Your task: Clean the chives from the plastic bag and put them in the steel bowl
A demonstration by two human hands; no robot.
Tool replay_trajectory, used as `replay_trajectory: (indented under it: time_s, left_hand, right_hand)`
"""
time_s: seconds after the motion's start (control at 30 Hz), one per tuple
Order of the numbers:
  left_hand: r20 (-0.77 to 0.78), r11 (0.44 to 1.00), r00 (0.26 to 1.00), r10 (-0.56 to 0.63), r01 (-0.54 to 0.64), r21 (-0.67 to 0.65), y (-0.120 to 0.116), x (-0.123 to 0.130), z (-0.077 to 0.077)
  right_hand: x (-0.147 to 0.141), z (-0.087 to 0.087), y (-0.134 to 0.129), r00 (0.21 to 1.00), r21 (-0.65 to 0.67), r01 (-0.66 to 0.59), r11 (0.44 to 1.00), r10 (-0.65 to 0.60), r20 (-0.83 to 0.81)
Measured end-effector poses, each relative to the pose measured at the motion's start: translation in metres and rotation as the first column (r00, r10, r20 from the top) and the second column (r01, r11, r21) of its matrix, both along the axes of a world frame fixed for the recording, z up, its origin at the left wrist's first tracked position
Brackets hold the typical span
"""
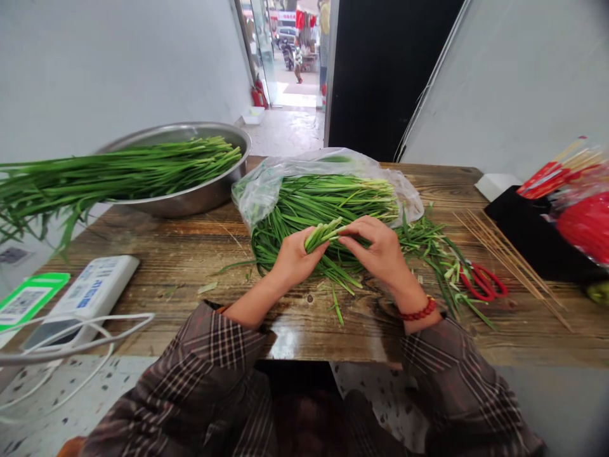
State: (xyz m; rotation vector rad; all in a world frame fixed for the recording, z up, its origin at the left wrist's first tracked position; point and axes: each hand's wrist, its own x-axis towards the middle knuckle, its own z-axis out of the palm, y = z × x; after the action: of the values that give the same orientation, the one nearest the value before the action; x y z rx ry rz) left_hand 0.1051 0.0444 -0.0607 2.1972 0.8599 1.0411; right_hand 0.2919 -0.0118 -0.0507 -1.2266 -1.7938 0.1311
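My left hand [299,255] is closed round a small bunch of garlic chives [323,233], their pale cut ends pointing up to the right. My right hand [377,246] pinches at those stem ends with thumb and forefinger; whether it grips one stem or several I cannot make out. Behind both hands a big heap of garlic chives [328,197] lies in an opened clear plastic bag [404,190]. Loose trimmings [431,238] are scattered to the right, beside red-handled scissors [483,281] whose blades are partly covered by scraps.
At the left back, a steel basin [200,198] holds long chives that hang over its rim. A white device [88,298] with cables stands at the left front. Thin wooden skewers [511,260] lie right, near a black box [535,235] with red packets. The table's front edge is close to my body.
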Motion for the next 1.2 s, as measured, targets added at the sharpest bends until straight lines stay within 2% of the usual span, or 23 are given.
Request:
replay_trajectory:
  time_s: [0.17, 0.23, 0.3, 0.37, 0.47, 0.5, 0.53, 0.6, 0.67, 0.7, 0.77, 0.83, 0.93, 1.03, 1.13, 1.2]
  left_hand:
    - [-0.041, 1.0, 0.999, 0.003, -0.003, 0.001, -0.001, 0.0, -0.002]
    - [-0.053, 1.0, 0.999, 0.006, -0.006, 0.002, -0.001, 0.0, -0.003]
    - [-0.061, 1.0, 0.998, 0.016, -0.016, 0.014, -0.001, 0.0, -0.003]
    - [-0.052, 0.999, 0.998, 0.024, -0.022, 0.033, 0.0, 0.0, -0.004]
    - [0.0, 0.998, 1.0, 0.021, -0.021, 0.054, 0.001, 0.0, -0.003]
    - [0.028, 0.998, 0.999, 0.026, -0.028, 0.057, 0.001, 0.0, -0.002]
    - [0.057, 0.998, 0.998, 0.039, -0.042, 0.056, 0.001, 0.0, -0.001]
    - [0.112, 0.994, 0.99, 0.091, -0.096, 0.044, 0.002, -0.001, 0.001]
    - [0.158, 0.984, 0.973, 0.168, -0.175, 0.026, 0.004, -0.004, 0.003]
    - [0.177, 0.977, 0.962, 0.206, -0.213, 0.02, 0.006, -0.006, 0.003]
    - [0.217, 0.961, 0.94, 0.264, -0.275, 0.017, 0.008, -0.009, 0.004]
    - [0.247, 0.958, 0.93, 0.274, -0.287, 0.02, 0.01, -0.01, 0.003]
    - [0.257, 0.974, 0.941, 0.22, -0.228, 0.004, 0.008, -0.009, 0.003]
    - [0.238, 0.984, 0.955, 0.178, -0.178, -0.021, 0.005, -0.006, 0.003]
    - [0.228, 0.988, 0.961, 0.154, -0.154, -0.021, 0.003, -0.003, 0.003]
    - [0.229, 0.991, 0.964, 0.133, -0.134, -0.013, 0.003, -0.003, 0.003]
  right_hand:
    - [-0.012, -0.004, 0.001, 0.996, 0.0, 0.063, 0.998, -0.063, -0.064]
    - [-0.017, -0.006, 0.003, 0.984, -0.058, 0.1, 0.993, -0.108, -0.144]
    - [-0.02, -0.009, 0.005, 0.944, -0.153, 0.085, 0.985, -0.129, -0.302]
    - [-0.016, -0.01, 0.009, 0.827, -0.21, 0.026, 0.977, -0.139, -0.545]
    - [-0.003, -0.006, 0.009, 0.584, -0.176, -0.055, 0.983, -0.111, -0.804]
    - [0.002, -0.003, 0.007, 0.553, -0.155, -0.072, 0.985, -0.09, -0.828]
    - [0.006, 0.002, 0.003, 0.563, -0.141, -0.088, 0.986, -0.068, -0.823]
    - [0.012, 0.012, -0.005, 0.693, -0.155, -0.173, 0.973, 0.008, -0.721]
    - [0.014, 0.021, -0.012, 0.841, -0.219, -0.315, 0.923, 0.165, -0.514]
    - [0.015, 0.025, -0.015, 0.881, -0.251, -0.361, 0.898, 0.241, -0.407]
    - [0.017, 0.027, -0.017, 0.93, -0.284, -0.343, 0.895, 0.281, -0.238]
    - [0.019, 0.026, -0.016, 0.97, -0.322, -0.238, 0.916, 0.208, -0.127]
    - [0.021, 0.022, -0.015, 0.981, -0.482, -0.133, 0.866, 0.184, 0.059]
    - [0.02, 0.021, -0.016, 0.941, -0.609, -0.008, 0.793, 0.212, 0.264]
    - [0.015, 0.021, -0.019, 0.882, -0.646, 0.081, 0.759, 0.247, 0.4]
    - [0.012, 0.019, -0.019, 0.853, -0.637, 0.081, 0.766, 0.277, 0.442]
